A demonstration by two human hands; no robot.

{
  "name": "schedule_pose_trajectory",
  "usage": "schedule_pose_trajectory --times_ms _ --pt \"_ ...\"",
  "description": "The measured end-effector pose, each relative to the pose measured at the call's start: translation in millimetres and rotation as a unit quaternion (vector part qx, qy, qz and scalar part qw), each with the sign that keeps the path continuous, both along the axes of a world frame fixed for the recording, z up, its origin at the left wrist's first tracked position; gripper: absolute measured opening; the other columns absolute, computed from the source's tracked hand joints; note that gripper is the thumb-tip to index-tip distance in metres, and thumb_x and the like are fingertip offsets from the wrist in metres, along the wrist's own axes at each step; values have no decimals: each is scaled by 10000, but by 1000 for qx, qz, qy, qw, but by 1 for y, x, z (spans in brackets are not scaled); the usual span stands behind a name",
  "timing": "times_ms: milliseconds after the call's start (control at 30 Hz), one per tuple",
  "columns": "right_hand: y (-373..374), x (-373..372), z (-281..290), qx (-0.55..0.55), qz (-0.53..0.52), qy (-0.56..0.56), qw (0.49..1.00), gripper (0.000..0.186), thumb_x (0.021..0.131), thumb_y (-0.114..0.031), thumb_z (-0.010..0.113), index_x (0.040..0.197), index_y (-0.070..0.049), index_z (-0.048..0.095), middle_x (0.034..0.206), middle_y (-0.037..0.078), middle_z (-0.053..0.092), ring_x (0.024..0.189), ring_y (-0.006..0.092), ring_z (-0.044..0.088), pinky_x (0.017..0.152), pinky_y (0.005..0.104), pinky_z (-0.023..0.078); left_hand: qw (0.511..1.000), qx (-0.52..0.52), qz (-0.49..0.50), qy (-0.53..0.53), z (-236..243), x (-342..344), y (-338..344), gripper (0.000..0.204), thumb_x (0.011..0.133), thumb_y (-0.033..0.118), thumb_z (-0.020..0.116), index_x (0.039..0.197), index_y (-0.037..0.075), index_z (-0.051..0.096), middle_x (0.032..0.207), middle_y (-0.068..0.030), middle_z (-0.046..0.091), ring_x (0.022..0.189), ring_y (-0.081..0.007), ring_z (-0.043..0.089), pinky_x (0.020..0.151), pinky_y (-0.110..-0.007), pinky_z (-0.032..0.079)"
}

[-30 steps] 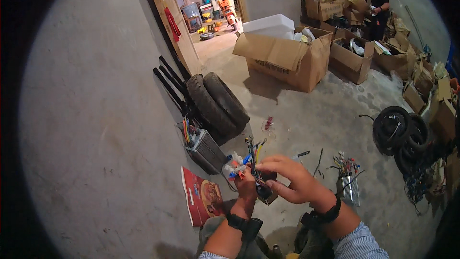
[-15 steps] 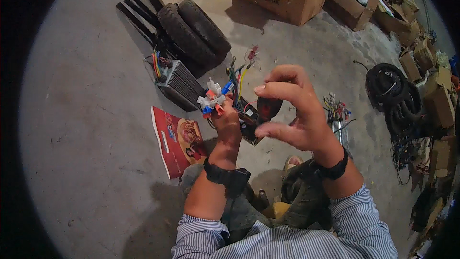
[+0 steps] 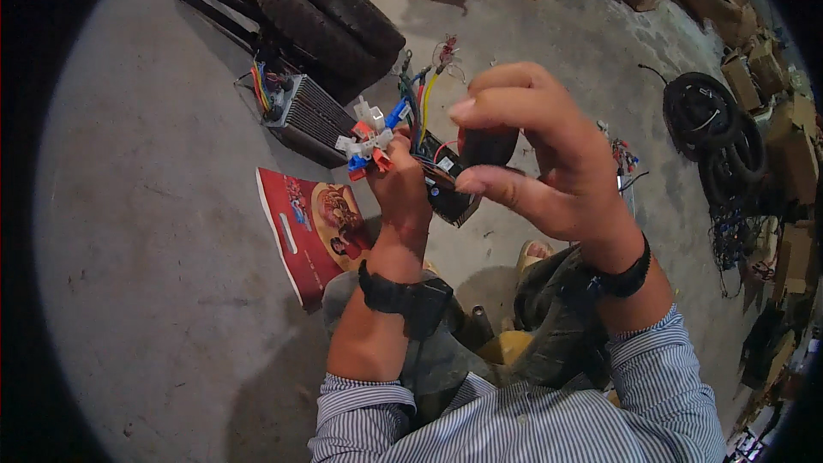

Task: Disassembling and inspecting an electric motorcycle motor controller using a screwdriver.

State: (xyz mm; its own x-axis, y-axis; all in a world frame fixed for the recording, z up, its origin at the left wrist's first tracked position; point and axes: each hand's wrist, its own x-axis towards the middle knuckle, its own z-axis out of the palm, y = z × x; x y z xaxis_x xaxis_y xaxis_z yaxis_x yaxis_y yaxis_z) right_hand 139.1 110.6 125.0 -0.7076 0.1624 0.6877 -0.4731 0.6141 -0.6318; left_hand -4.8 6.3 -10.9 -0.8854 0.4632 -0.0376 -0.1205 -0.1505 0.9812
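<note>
My left hand point(image 3: 400, 184) is closed round a bundle of wires. White, blue and red plug connectors point(image 3: 369, 139) stick out of the fist on its left side. Thicker wires, one of them yellow point(image 3: 430, 103), rise beyond the hand. A black finned controller box point(image 3: 452, 203) hangs from the wires, partly covered by both hands. My right hand point(image 3: 557, 154) curls its thumb and fingers round a black roll point(image 3: 490, 147) that looks like electrical tape. That roll is close to the wires, and its far side is hidden by the fingers.
Another finned controller point(image 3: 313, 116) with coloured wires lies left, near two black tyres point(image 3: 334, 30). A red bag point(image 3: 309, 231) is on the concrete floor by my left knee. Coiled black tyres or tubes point(image 3: 703, 111) and cardboard boxes point(image 3: 789, 154) line the right.
The view has shifted, so the floor things sit higher up. My right hand has turned the black roll beside the wires. The left hand keeps its hold on the bundle.
</note>
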Motion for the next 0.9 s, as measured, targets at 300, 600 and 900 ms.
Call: schedule_pose_trajectory --times_ms 300,600,900 --pt "8 -1 0 -89 36 74 993 533 836 -58 771 1315 -10 542 1239 208 600 1028 258 639 870 382 559 996 50 10 -76 -7 -12 0 147 942 82 533 981 3 651 936 -37 644 846 -152 593 776 -296 468" --pt "4 -1 -15 -94 -7 -214 972 125 828 -63 655 949 -32 647 858 94 622 785 227 652 685 369 504 991 33 82 -105 -4 -26 -2 216 922 139 530 956 4 695 885 -61 679 752 -183 646 692 -318 519" --pt "-10 -12 -61 149 -50 -328 932 215 816 -195 788 989 -108 694 882 73 663 802 306 665 672 405 526 989 43 118 -83 24 -20 3 166 888 85 559 933 8 699 893 -55 685 765 -179 644 708 -313 514"
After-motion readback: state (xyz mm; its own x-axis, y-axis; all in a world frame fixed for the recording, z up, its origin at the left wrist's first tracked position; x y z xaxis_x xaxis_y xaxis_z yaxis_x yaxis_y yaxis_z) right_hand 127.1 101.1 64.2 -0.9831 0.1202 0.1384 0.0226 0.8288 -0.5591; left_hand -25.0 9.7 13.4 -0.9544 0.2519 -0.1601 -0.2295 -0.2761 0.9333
